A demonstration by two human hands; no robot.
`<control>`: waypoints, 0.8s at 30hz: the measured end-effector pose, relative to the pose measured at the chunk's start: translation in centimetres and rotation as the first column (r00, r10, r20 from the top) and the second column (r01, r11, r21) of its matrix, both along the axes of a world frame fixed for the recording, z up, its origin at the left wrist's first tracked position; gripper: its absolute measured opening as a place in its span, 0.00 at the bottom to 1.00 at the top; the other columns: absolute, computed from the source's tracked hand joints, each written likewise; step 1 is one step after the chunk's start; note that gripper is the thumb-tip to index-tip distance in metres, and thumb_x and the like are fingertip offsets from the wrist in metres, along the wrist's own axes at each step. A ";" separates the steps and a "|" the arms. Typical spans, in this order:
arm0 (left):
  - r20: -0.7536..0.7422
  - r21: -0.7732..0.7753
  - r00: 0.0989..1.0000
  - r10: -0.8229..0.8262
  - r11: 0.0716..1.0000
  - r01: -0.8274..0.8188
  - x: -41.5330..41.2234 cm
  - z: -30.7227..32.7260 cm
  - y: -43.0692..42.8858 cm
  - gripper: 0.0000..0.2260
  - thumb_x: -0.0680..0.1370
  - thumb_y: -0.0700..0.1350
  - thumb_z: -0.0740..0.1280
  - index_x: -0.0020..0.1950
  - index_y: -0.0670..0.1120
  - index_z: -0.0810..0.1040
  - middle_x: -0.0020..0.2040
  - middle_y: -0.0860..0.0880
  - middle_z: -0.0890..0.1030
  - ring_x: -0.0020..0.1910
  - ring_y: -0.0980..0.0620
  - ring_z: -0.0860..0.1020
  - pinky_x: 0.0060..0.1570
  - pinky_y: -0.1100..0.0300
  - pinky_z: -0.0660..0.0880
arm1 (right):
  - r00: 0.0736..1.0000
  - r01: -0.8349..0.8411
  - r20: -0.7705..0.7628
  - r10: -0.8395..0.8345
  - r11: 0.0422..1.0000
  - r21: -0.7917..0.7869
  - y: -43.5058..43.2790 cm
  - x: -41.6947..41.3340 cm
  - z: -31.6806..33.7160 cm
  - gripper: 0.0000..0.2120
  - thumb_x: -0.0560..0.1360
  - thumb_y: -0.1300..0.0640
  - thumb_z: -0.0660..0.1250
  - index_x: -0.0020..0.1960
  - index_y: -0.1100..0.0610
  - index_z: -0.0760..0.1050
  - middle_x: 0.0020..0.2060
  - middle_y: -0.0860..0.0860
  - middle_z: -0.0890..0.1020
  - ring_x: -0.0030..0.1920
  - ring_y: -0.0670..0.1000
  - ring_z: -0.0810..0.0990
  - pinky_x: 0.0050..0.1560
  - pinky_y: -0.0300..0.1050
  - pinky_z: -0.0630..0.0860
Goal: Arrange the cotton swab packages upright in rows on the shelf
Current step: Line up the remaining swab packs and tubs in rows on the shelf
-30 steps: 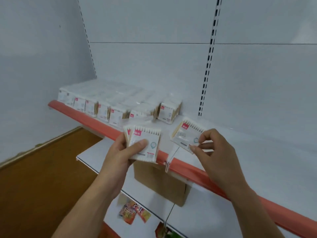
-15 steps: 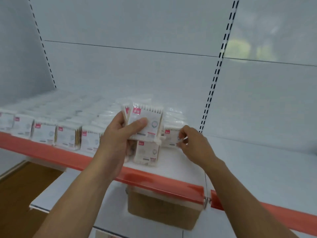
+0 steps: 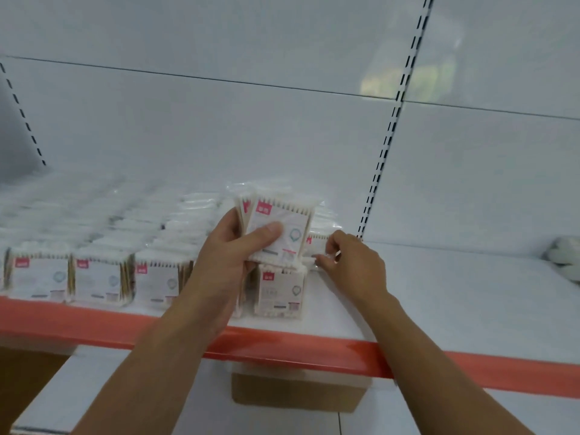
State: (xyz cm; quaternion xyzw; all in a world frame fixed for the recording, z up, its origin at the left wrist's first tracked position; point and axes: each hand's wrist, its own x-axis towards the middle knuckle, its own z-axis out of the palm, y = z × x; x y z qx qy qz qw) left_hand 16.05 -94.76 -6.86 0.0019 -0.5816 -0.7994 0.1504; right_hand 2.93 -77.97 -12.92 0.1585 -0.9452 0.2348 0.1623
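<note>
The left hand (image 3: 232, 262) is raised over the front of the white shelf (image 3: 439, 293), its fingers and thumb wrapped round a small stack of cotton swab packages (image 3: 282, 227), held upright with the red-labelled face towards the camera (the thumb lies flat across the front pack). Just to its right, the right hand (image 3: 354, 268) reaches onto the shelf, its fingers curled and pinching the edge of a single cotton swab package (image 3: 317, 241) that stands behind the front one. Directly below the held stack, a front package (image 3: 281, 293) stands upright near the shelf's red edge strip (image 3: 282, 343). To the left, rows of upright packages (image 3: 94, 277) run from the front edge back towards the white rear panel. Below the shelf, a cardboard box (image 3: 298, 394) sits on the lower shelf (image 3: 78, 387). At the far right a pale bundle (image 3: 565, 255) lies on the shelf, too blurred to identify.
</note>
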 end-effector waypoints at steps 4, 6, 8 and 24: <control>0.001 -0.018 0.999 -0.041 0.999 0.041 -0.4 0.1 0.2 0.21 0.67 0.46 0.71 0.60 0.44 0.78 0.51 0.47 0.86 0.48 0.48 0.85 0.41 0.60 0.82 | 0.999 -0.014 -0.033 0.014 1.000 0.010 -0.3 0.2 -0.4 0.12 0.75 0.45 0.68 0.46 0.50 0.68 0.46 0.46 0.75 0.45 0.50 0.75 0.42 0.45 0.68; 0.005 -0.022 0.998 -0.056 0.998 0.056 -0.4 0.1 0.3 0.21 0.67 0.46 0.71 0.59 0.44 0.78 0.51 0.47 0.86 0.49 0.47 0.85 0.43 0.58 0.82 | 0.999 -0.023 -0.030 0.023 1.000 -0.005 -0.1 0.3 -0.6 0.11 0.75 0.45 0.69 0.47 0.49 0.69 0.49 0.45 0.73 0.46 0.50 0.76 0.42 0.44 0.68; 0.013 -0.031 0.998 -0.064 0.997 0.064 -0.4 0.2 0.5 0.20 0.67 0.45 0.72 0.59 0.44 0.79 0.50 0.47 0.86 0.49 0.47 0.85 0.44 0.56 0.83 | 0.999 -0.027 -0.032 0.025 0.998 -0.060 0.3 0.7 -0.8 0.10 0.74 0.46 0.71 0.49 0.49 0.74 0.55 0.44 0.72 0.48 0.48 0.77 0.42 0.42 0.68; 0.018 -0.462 0.981 -0.195 0.868 0.181 0.6 -0.1 4.3 0.16 0.73 0.53 0.72 0.59 0.54 0.74 0.50 0.60 0.84 0.48 0.62 0.83 0.43 0.69 0.78 | 0.941 -0.069 0.105 0.321 0.485 -0.872 2.8 11.6 3.5 0.11 0.72 0.49 0.72 0.51 0.54 0.79 0.38 0.47 0.80 0.34 0.45 0.77 0.36 0.36 0.74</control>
